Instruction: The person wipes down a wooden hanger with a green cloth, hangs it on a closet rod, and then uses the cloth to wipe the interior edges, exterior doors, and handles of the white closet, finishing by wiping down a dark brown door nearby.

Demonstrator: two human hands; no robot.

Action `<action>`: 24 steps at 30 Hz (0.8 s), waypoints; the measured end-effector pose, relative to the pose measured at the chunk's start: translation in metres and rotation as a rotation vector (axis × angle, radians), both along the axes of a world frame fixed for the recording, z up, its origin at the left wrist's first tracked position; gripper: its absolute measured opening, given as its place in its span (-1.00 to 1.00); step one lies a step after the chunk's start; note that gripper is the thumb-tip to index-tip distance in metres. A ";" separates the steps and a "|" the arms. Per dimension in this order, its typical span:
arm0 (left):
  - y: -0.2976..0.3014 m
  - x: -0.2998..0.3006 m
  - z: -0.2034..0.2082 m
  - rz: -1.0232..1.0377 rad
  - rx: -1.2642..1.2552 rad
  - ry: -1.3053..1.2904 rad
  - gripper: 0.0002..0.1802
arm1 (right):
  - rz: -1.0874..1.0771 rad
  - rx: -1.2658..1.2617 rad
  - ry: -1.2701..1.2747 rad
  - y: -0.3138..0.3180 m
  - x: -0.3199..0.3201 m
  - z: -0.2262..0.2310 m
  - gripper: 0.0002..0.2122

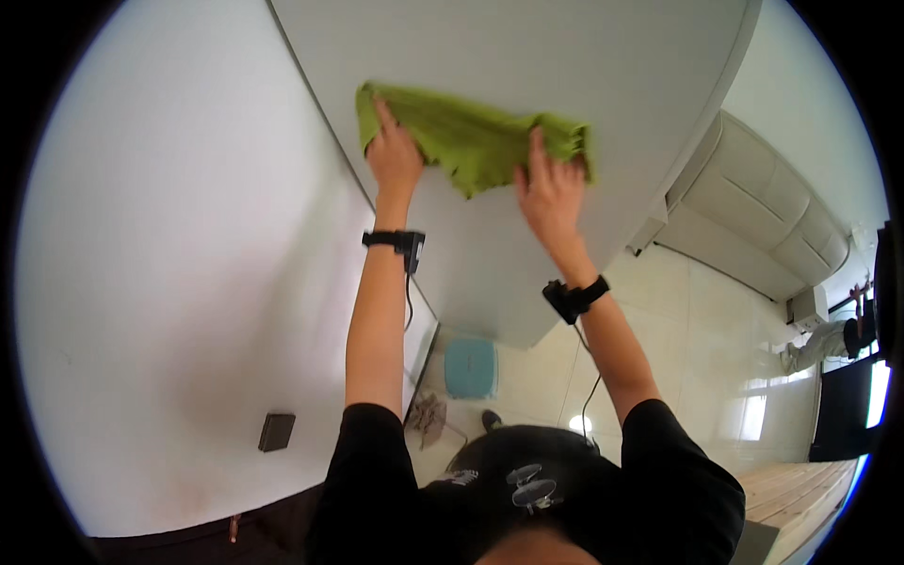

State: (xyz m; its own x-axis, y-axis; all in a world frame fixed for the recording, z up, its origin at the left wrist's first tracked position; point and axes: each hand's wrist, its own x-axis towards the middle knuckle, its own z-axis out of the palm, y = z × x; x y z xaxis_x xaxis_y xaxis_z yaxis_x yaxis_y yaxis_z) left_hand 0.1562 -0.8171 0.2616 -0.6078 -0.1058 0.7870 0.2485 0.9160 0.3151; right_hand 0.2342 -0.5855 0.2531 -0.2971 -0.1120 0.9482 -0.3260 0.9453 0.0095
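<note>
One green cloth (pixel 471 132), ragged along its lower edge, is spread against a large pale grey panel (pixel 603 56) at the upper centre of the frame. Its left end is covered by the left hand (pixel 392 160), the index finger laid straight on the fabric; its right part is covered by the right hand (pixel 552 193), with fingers partly spread and the index finger extended. Whether the cloth is pinched or merely pressed by the fingers of either hand cannot be told. A black wrist strap (pixel 394 241) with a cable is worn on the left wrist; a matching black strap (pixel 576 299) is worn on the right. The left of the frame is filled by a white wall (pixel 169 207), fitted with a small dark plate (pixel 277 432). At lower centre, a blue stool (pixel 471 367) is placed on pale floor tiles (pixel 678 348), a crumpled brownish cloth (pixel 428 419) beside it. A cream padded headboard (pixel 767 193) is seen at right.
</note>
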 end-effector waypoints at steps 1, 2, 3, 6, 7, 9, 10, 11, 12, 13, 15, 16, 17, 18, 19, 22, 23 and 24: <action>0.001 -0.001 -0.022 0.011 0.030 -0.025 0.02 | 0.026 0.075 0.004 -0.005 -0.007 -0.014 -0.39; 0.007 0.001 -0.046 0.019 0.065 -0.055 0.07 | 0.021 0.109 -0.074 -0.007 -0.014 -0.034 -0.41; 0.019 0.009 -0.074 0.021 0.145 -0.158 0.07 | 0.017 0.144 -0.167 -0.007 -0.016 -0.063 -0.42; 0.006 0.008 -0.174 0.189 0.246 -0.270 0.00 | 0.083 0.181 -0.301 -0.033 0.006 -0.100 -0.43; -0.044 0.005 -0.209 0.252 0.191 -0.260 -0.05 | 0.175 0.166 -0.342 -0.068 0.017 -0.099 -0.43; -0.048 0.016 -0.244 0.256 0.177 -0.280 -0.10 | 0.255 0.140 -0.392 -0.065 0.028 -0.149 -0.39; 0.001 0.033 -0.252 0.117 0.206 -0.364 -0.11 | 0.203 0.172 -0.428 -0.035 0.038 -0.186 -0.39; 0.034 0.047 -0.247 -0.009 0.221 -0.430 -0.12 | 0.145 0.107 -0.567 -0.015 0.053 -0.211 -0.36; 0.041 0.050 -0.234 -0.017 0.225 -0.423 -0.12 | 0.115 0.025 -0.677 -0.012 0.060 -0.218 -0.32; 0.041 0.049 -0.217 -0.027 0.166 -0.256 -0.14 | 0.126 0.025 -0.669 -0.015 0.062 -0.209 -0.32; 0.051 0.051 -0.168 -0.085 0.134 -0.144 -0.19 | 0.062 -0.186 -0.479 -0.015 0.067 -0.158 -0.30; 0.061 0.052 -0.134 -0.142 0.161 -0.193 -0.21 | 0.086 -0.254 -0.442 -0.005 0.066 -0.130 -0.30; 0.070 0.053 -0.101 -0.186 0.121 -0.092 -0.22 | 0.110 -0.323 -0.401 0.006 0.064 -0.099 -0.31; 0.076 0.051 -0.070 -0.226 0.076 0.007 -0.23 | 0.090 -0.365 -0.307 0.016 0.059 -0.074 -0.32; 0.081 0.047 -0.038 -0.178 -0.090 0.310 -0.23 | 0.073 -0.404 -0.212 0.024 0.056 -0.048 -0.33; 0.122 0.058 0.056 -0.420 -0.067 0.331 -0.37 | -0.024 -0.491 0.074 0.063 0.055 0.022 -0.35; 0.128 0.055 0.079 -0.392 -0.139 0.408 -0.39 | -0.033 -0.566 0.109 0.066 0.053 0.036 -0.36; 0.135 0.060 0.084 -0.373 -0.134 0.418 -0.39 | -0.013 -0.557 0.114 0.070 0.052 0.035 -0.36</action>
